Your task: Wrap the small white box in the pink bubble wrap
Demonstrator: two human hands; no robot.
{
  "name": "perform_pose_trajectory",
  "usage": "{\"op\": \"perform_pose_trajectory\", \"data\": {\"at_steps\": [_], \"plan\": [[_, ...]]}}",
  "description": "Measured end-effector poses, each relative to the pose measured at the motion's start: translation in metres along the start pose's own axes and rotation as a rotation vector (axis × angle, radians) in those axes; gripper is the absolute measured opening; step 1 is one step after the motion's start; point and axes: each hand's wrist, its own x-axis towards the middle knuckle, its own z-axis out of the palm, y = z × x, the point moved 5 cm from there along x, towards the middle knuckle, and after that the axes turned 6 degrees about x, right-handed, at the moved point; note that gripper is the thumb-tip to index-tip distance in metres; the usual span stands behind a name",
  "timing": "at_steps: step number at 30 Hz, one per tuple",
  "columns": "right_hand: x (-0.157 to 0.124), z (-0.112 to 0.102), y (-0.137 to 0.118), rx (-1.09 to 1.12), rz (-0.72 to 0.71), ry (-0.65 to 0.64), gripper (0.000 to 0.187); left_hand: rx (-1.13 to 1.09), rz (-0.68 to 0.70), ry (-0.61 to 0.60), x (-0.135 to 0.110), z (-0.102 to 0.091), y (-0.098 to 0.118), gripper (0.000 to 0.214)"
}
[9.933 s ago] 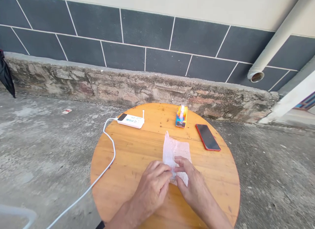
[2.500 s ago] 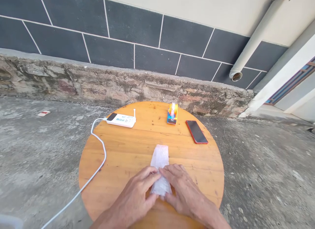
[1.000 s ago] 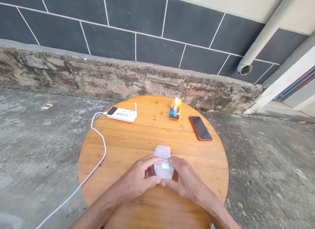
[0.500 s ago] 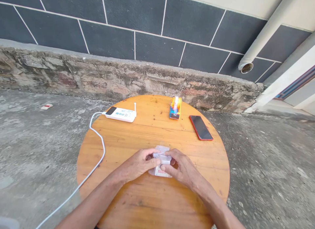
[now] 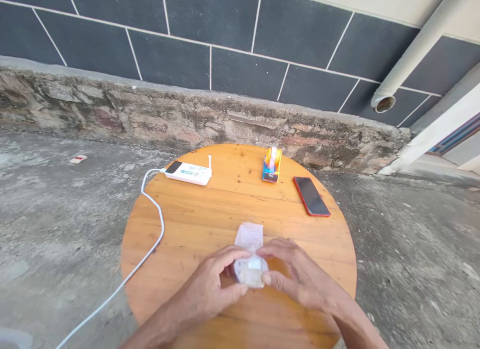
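A small roll of bubble wrap [image 5: 250, 269] lies near the front of a round wooden table [image 5: 210, 224], with a loose flap stretching away from me. My left hand [image 5: 213, 289] pinches the roll's left end with thumb and fingers. Opposite it, my right hand [image 5: 296, 276] grips the right end, fingers curled over the top. Something small and white shows through the wrap; I cannot make out what it is.
At the table's far side lie a white power bank [image 5: 189, 172] with a white cable [image 5: 152, 239] trailing off the left edge, an orange-and-blue tape dispenser [image 5: 272, 165] and a red-edged phone [image 5: 311, 196]. Concrete floor surrounds the table; a stone ledge and tiled wall stand behind.
Over ten seconds the flat sheet of bubble wrap was folded narrow, then rolled up from my end. In the last second both hands have kept hold of the roll, turning it with little shift.
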Motion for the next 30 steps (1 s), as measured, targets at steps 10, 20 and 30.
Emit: {"op": "perform_pose_trajectory", "data": {"at_steps": [10,20,30], "plan": [[0.016,-0.006,0.004,-0.048,0.019,0.077,0.017,0.066,0.109,0.013,-0.003,0.0,-0.001,0.05],[0.068,-0.002,0.024,-0.351,-0.033,0.182,0.021,-0.04,0.081,0.009,-0.002,-0.006,0.006,0.04],[0.07,-0.002,0.031,-0.322,-0.098,0.226,0.025,-0.141,-0.151,-0.037,0.011,-0.009,-0.003,0.04]]}}
